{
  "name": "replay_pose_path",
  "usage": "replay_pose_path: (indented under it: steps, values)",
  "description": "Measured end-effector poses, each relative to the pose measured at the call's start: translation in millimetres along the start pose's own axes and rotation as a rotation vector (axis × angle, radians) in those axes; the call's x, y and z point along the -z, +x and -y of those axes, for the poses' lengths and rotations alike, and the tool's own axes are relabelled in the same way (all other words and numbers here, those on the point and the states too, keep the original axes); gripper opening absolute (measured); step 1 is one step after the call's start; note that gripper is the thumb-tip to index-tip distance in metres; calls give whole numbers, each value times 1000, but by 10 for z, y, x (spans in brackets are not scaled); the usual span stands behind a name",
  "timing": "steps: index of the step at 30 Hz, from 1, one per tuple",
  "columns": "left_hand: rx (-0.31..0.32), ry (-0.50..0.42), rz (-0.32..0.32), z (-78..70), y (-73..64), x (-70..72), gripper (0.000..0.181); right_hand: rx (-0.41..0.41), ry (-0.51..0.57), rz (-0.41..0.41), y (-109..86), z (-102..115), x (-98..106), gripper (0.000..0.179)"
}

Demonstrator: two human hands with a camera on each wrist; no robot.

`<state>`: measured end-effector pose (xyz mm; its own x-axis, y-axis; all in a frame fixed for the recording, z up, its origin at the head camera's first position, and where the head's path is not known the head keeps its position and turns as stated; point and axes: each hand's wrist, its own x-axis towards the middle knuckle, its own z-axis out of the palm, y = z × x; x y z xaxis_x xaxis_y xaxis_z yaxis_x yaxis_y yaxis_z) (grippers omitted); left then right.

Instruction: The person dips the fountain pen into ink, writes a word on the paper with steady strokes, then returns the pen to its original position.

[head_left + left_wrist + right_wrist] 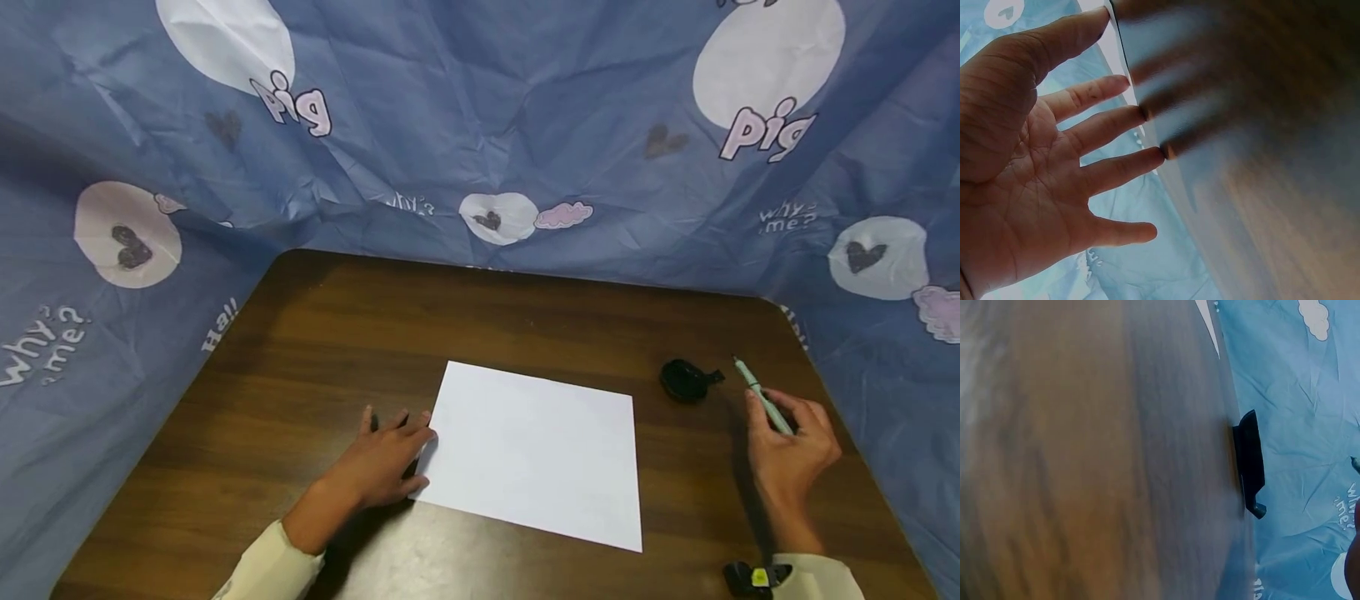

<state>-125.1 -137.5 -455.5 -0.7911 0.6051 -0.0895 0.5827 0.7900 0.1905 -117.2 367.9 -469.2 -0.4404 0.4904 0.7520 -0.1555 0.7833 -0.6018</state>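
A blank white sheet of paper [532, 454] lies on the dark wooden table. My left hand [386, 462] rests at the sheet's left edge with its fingers spread, fingertips overlapping the paper. In the left wrist view, that hand [1054, 162] shows its palm and straight, parted fingers. To the right of the sheet, my right hand [795, 442] holds a pale green pen [763, 397] between thumb and fingers, its dark tip pointing away and to the left. Only a sliver of the right hand [1352, 569] enters the right wrist view.
A small black round object [684, 381] with a short tab sits between the paper and the pen; the right wrist view shows this black object [1249, 464] side-on. Blue printed fabric [480, 125] hangs around the table's [360, 317] back and sides. A black band [753, 577] circles the right wrist.
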Motion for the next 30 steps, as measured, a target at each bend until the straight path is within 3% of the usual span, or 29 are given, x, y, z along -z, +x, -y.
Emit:
replay_pose_path:
  steps: [7, 17, 22, 30]
  values:
    - [8, 7, 16, 18, 7, 3, 58, -88, 23, -113, 14, 96, -43, 19]
    - [4, -9, 23, 15, 4, -5, 59, -134, 125, -159, 15, 479, -25, 12]
    - [5, 0, 15, 16, 10, -15, 59, -155, 161, -210, 35, 493, -46, 12]
    - [21, -2, 25, 12, -5, -7, 60, -155, 142, -173, 0, 434, -51, 22]
